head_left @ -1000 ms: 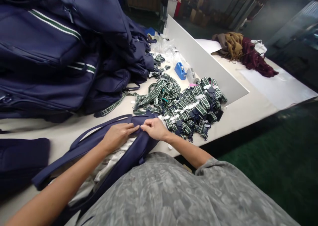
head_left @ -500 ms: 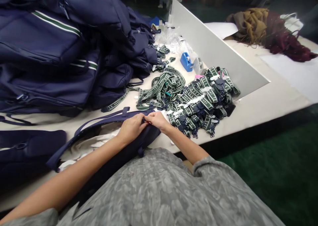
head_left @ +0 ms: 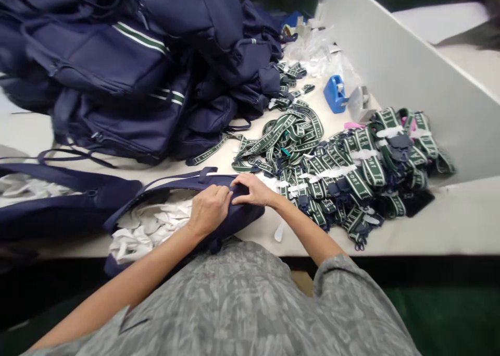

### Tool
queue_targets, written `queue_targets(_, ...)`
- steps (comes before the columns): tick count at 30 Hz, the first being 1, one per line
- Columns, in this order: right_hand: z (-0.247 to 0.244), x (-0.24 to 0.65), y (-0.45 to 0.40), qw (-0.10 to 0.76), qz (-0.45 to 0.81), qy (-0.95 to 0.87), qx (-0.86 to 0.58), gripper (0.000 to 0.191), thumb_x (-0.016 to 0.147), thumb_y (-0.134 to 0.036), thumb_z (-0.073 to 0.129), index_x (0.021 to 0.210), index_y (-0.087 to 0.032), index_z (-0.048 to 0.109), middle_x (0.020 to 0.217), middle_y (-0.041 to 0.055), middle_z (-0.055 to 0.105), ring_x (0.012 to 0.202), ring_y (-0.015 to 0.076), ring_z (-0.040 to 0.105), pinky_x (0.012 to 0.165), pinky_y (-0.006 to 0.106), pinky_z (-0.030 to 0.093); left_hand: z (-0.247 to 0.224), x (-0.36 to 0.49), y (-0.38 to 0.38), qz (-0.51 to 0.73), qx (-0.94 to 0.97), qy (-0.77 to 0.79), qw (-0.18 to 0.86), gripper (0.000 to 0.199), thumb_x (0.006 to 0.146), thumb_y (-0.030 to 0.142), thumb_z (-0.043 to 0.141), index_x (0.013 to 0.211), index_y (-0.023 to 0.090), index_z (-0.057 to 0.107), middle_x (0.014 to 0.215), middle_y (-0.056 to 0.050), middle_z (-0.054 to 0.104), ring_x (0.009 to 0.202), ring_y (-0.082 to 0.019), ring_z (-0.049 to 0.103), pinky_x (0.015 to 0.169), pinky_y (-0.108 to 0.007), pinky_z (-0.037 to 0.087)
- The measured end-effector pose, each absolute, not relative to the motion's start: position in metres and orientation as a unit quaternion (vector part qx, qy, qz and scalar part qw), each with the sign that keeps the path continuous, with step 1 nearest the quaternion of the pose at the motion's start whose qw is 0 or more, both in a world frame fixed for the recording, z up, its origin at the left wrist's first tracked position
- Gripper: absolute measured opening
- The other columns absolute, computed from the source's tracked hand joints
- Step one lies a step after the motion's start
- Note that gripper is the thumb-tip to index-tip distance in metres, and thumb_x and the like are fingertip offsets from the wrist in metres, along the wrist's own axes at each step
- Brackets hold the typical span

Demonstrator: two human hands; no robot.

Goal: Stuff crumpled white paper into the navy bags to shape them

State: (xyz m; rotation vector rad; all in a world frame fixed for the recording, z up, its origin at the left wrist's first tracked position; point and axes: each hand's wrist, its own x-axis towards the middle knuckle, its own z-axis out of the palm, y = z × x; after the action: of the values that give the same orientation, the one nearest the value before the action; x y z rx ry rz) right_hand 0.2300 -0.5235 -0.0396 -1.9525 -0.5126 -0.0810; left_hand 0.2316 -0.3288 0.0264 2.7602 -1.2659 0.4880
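A navy bag [head_left: 245, 216] lies along the table's front edge, its long opening showing white crumpled stuffing [head_left: 154, 225]. My left hand [head_left: 211, 207] is closed on the bag's rim near the right end of that opening. Just beside it, my right hand [head_left: 253, 189] grips the same end, thumb and forefinger on the fabric. What lies between the fingertips is too small to make out. A thin carry strap [head_left: 167, 179] runs along the bag's far side.
Navy bags [head_left: 133, 121] are heaped at the back left; another stuffed bag [head_left: 113, 189] lies on the left. Green lettered straps [head_left: 351, 173] are piled on the right, with loose ones [head_left: 277, 137] beyond my hands. A blue tape dispenser [head_left: 336, 94] stands by a grey divider [head_left: 414, 85].
The view has turned left, so everything on the table sits further right. My fingertips have come slightly apart on the bag's end, and more white stuffing shows.
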Motion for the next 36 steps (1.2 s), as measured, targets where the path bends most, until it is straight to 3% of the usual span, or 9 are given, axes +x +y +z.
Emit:
queue_targets(4, -0.036, 0.248, -0.505, 0.590, 0.048, -0.193, -0.782, 0.033, 0.072, -0.038, 0.082, 0.075, -0.018, 0.057, 0.077, -0.0012, 0.059, 0.076, 0.0149, 0.052, 0.073, 0.028, 0.041, 0.028, 0.218, -0.327, 0.191, 0.927, -0.321, 0.044, 0.029, 0.097, 0.023, 0.048, 0.070, 0.019, 0.056, 0.065, -0.004, 0.057, 0.065, -0.019, 0.055, 0.063, -0.032, 0.037)
queue_targets(9, -0.023, 0.236, -0.480, 0.626, 0.051, -0.154, -0.763, 0.036, 0.073, -0.038, 0.082, 0.067, -0.018, 0.053, 0.067, -0.0038, 0.055, 0.065, 0.0125, 0.048, 0.063, 0.026, 0.036, 0.038, 0.204, -0.298, 0.202, 0.955, -0.189, 0.109, 0.026, 0.097, 0.025, 0.049, 0.074, 0.018, 0.058, 0.070, -0.005, 0.062, 0.070, -0.018, 0.059, 0.067, -0.030, 0.042)
queue_targets(16, 0.006, 0.212, -0.439, 0.572, -0.074, -0.198, -0.792, 0.035, 0.079, -0.030, 0.080, 0.066, -0.020, 0.050, 0.068, -0.0016, 0.057, 0.069, 0.0148, 0.050, 0.069, 0.029, 0.039, 0.061, 0.193, -0.256, 0.184, 0.955, -0.071, 0.222, 0.023, 0.091, 0.026, 0.059, 0.070, 0.018, 0.060, 0.066, 0.000, 0.061, 0.063, -0.014, 0.056, 0.064, -0.027, 0.040)
queue_targets(20, 0.022, 0.209, -0.421, 0.550, -0.077, -0.211, -0.804, 0.036, 0.079, -0.029, 0.081, 0.065, -0.021, 0.048, 0.067, -0.0014, 0.057, 0.068, 0.0153, 0.050, 0.070, 0.030, 0.040, 0.073, 0.187, -0.237, 0.163, 0.945, -0.004, 0.283, 0.022, 0.088, 0.030, 0.061, 0.070, 0.019, 0.063, 0.062, 0.002, 0.058, 0.057, -0.012, 0.052, 0.059, -0.025, 0.038)
queue_targets(29, 0.045, 0.227, -0.407, 0.540, -0.046, -0.182, -0.821, 0.032, 0.081, -0.033, 0.078, 0.066, -0.020, 0.054, 0.070, -0.0004, 0.061, 0.072, 0.0158, 0.055, 0.072, 0.030, 0.043, 0.083, 0.199, -0.220, 0.233, 0.940, -0.041, 0.244, 0.024, 0.092, 0.033, 0.056, 0.074, 0.019, 0.064, 0.072, -0.003, 0.065, 0.071, -0.018, 0.060, 0.073, -0.030, 0.047)
queue_targets(33, 0.045, 0.225, -0.411, 0.477, -0.148, -0.163, -0.851, 0.022, 0.083, -0.036, 0.077, 0.085, -0.020, 0.063, 0.092, 0.0063, 0.065, 0.094, 0.0226, 0.058, 0.089, 0.037, 0.043, 0.078, 0.215, -0.218, 0.258, 0.939, -0.079, 0.213, 0.024, 0.093, 0.032, 0.053, 0.076, 0.019, 0.062, 0.088, -0.008, 0.064, 0.090, -0.022, 0.060, 0.085, -0.033, 0.047)
queue_targets(36, 0.034, 0.205, -0.414, 0.432, -0.191, -0.151, -0.868, 0.032, 0.085, -0.048, 0.072, 0.097, -0.019, 0.065, 0.103, 0.0100, 0.063, 0.100, 0.0249, 0.055, 0.092, 0.039, 0.042, 0.063, 0.222, -0.220, 0.167, 0.958, -0.050, 0.227, 0.020, 0.093, 0.031, 0.052, 0.079, 0.020, 0.061, 0.084, -0.005, 0.063, 0.081, -0.020, 0.060, 0.075, -0.030, 0.044)
